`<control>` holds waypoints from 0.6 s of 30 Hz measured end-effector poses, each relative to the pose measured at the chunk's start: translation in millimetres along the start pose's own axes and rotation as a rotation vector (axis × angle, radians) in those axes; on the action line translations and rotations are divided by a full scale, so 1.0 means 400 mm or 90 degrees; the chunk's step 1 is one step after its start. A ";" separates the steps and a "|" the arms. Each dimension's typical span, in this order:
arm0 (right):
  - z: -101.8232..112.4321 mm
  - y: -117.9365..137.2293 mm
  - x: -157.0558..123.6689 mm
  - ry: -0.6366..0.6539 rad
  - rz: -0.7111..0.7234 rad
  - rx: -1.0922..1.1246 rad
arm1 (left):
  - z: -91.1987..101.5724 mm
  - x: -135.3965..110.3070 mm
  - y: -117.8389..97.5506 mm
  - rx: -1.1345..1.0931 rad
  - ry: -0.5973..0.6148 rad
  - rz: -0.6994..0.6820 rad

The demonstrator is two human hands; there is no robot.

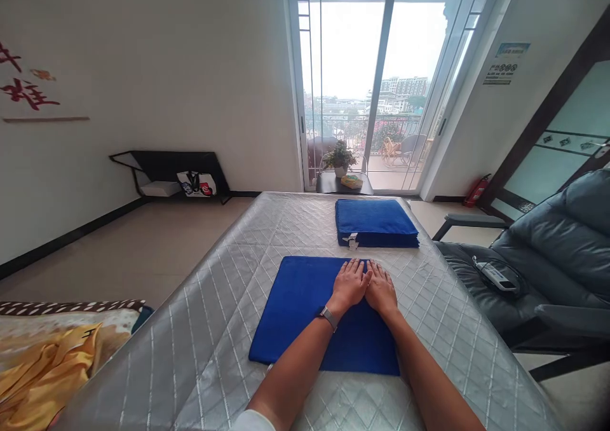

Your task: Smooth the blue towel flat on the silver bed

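A flat blue cloth [295, 316], roughly rectangular, lies on the silver quilted table cover [214, 329]. My left hand [351, 283] rests palm down near the cloth's far edge, fingers stretched forward, a watch on its wrist. Right beside it, my right hand [381, 286] also lies flat on the cloth, close to its far right corner; the two hands touch at the thumbs. Beyond them sits a neat stack of folded blue cloths [376, 218], with white tags hanging from its near side.
A dark armchair [538, 259] with a white power strip [495, 275] on its seat stands at the right. Past the far edge are a chair with a potted plant [340, 157] and a sliding glass door. Yellow fabric [52, 367] lies at the lower left.
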State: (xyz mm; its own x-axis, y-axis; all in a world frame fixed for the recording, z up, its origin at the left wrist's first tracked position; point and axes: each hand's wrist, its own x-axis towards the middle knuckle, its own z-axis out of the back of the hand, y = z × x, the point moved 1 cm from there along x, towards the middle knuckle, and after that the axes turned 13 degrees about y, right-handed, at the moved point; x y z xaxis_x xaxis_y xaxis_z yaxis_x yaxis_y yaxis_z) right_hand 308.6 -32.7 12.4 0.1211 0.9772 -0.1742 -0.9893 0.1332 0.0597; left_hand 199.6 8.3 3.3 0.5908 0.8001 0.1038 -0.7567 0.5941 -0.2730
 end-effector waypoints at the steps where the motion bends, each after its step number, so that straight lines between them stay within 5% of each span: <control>1: 0.001 0.001 0.000 0.002 -0.001 -0.005 | 0.000 -0.001 0.000 0.002 -0.001 0.000; 18: 0.000 0.000 0.001 0.009 -0.005 -0.030 | 0.002 -0.003 -0.005 0.002 0.008 0.018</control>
State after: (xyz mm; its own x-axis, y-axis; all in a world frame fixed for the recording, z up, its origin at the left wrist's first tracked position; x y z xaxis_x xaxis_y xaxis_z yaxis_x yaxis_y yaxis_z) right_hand 308.8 -32.3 12.3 0.1278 0.9738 -0.1882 -0.9912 0.1322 0.0113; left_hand 200.2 6.2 4.3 0.5720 0.8159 0.0845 -0.7743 0.5711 -0.2725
